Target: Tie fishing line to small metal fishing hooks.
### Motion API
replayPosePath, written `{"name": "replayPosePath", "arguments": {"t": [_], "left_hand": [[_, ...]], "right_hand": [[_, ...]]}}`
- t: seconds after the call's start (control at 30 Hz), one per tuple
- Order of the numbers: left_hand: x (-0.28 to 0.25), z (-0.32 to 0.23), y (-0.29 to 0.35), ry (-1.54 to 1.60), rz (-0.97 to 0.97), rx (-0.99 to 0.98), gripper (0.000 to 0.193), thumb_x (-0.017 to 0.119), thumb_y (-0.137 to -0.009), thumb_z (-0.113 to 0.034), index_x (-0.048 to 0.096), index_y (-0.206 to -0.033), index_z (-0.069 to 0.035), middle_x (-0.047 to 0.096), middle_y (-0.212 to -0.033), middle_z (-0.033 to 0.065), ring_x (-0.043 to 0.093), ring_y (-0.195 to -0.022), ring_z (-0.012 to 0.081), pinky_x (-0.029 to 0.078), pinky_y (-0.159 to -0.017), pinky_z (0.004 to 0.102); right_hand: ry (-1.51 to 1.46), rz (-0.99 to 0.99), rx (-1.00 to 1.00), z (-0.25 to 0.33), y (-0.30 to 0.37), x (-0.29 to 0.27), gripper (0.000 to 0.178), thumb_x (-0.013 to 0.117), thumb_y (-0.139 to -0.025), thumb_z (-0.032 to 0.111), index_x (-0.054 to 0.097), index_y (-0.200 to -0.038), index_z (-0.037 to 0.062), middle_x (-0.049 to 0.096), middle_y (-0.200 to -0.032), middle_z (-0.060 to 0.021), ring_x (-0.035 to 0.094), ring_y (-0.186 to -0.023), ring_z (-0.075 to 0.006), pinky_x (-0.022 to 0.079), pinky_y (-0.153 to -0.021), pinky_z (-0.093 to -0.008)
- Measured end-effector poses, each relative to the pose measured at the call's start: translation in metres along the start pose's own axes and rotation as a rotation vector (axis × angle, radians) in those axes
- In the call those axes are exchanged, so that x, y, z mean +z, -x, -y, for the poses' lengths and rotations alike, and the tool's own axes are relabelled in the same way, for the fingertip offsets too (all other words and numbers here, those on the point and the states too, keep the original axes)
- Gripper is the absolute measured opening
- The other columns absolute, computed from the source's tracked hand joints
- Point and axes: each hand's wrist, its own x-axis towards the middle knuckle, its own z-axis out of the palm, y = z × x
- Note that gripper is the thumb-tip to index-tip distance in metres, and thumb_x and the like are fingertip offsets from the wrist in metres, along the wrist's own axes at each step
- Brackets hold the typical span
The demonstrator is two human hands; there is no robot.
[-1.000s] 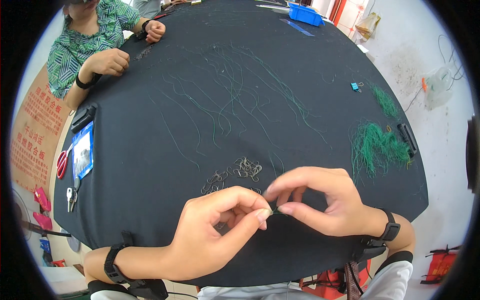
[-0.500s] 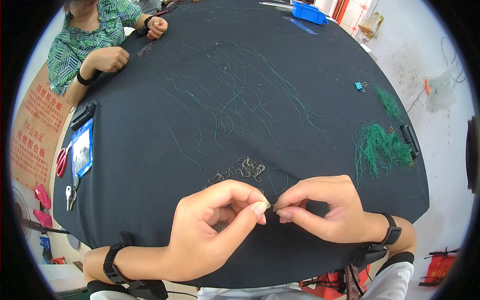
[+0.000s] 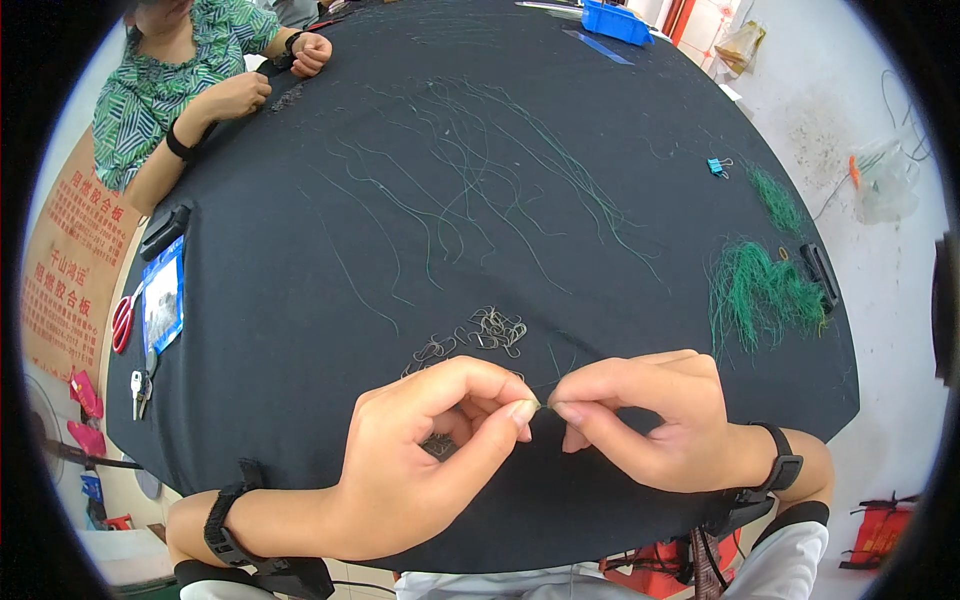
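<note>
My left hand [image 3: 425, 455] is closed in a pinch, thumb against forefinger, on something tiny that the fingertips hide. Close beside it, my right hand [image 3: 645, 415] pinches a thin green thread [image 3: 556, 362], whose loose part stands up above the fingers. A short stretch of strand spans the small gap between both sets of fingertips. Just beyond my left hand lies a pile of metal fish hooks [image 3: 495, 330], partly covered by that hand. Several long green threads [image 3: 430, 205] are spread over the black cloth [image 3: 270, 380] farther away.
Tangled green thread bundles [image 3: 760, 295] lie at the right, near a blue binder clip [image 3: 718, 168]. At left are red-handled scissors [image 3: 124, 322], a blue packet [image 3: 165, 300] and a small metal tool [image 3: 142, 393]. A co-worker's hands [image 3: 235, 97] rest at the far left; a blue bin [image 3: 617, 22] stands at the back.
The rounded thread loop above my fingertips has become smaller and straighter. My right fingers have shifted slightly while my left hand stays nearly still. The co-worker's nearer hand has moved right and away.
</note>
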Motion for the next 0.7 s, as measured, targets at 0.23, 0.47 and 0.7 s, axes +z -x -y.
{"name": "replayPosePath", "arguments": {"t": [0.23, 0.47, 0.7], "left_hand": [[-0.001, -0.001, 0.001, -0.011, 0.047, -0.012, 0.011, 0.059, -0.089, -0.001, 0.060, -0.099, 0.005, 0.064, -0.087, 0.0092, 0.062, -0.073, 0.0088, 0.048, -0.054, 0.0185], [0.001, 0.001, 0.000, 0.013, 0.043, 0.010, 0.011, 0.057, -0.090, -0.001, 0.058, -0.099, 0.006, 0.062, -0.084, 0.0108, 0.057, -0.064, 0.0069, 0.045, -0.050, 0.0177], [0.002, 0.001, -0.001, 0.068, -0.024, 0.053, 0.009, 0.055, -0.091, 0.001, 0.057, -0.098, 0.006, 0.061, -0.083, 0.0105, 0.055, -0.061, 0.0067, 0.044, -0.049, 0.0182]], "right_hand": [[0.038, -0.005, -0.019, -0.001, 0.001, 0.001, 0.013, 0.065, -0.080, 0.000, 0.065, -0.092, 0.0030, 0.062, -0.063, -0.0056, 0.061, -0.051, -0.0165, 0.048, -0.048, -0.0270], [-0.012, 0.004, 0.042, 0.002, -0.001, -0.001, 0.009, 0.065, -0.081, 0.001, 0.063, -0.089, 0.0026, 0.064, -0.065, -0.0057, 0.064, -0.055, -0.0137, 0.049, -0.051, -0.0240], [-0.247, 0.041, 0.239, 0.002, 0.001, 0.001, 0.006, 0.066, -0.082, 0.001, 0.063, -0.087, 0.0001, 0.067, -0.069, -0.0045, 0.065, -0.062, -0.0098, 0.050, -0.055, -0.0223]]}}
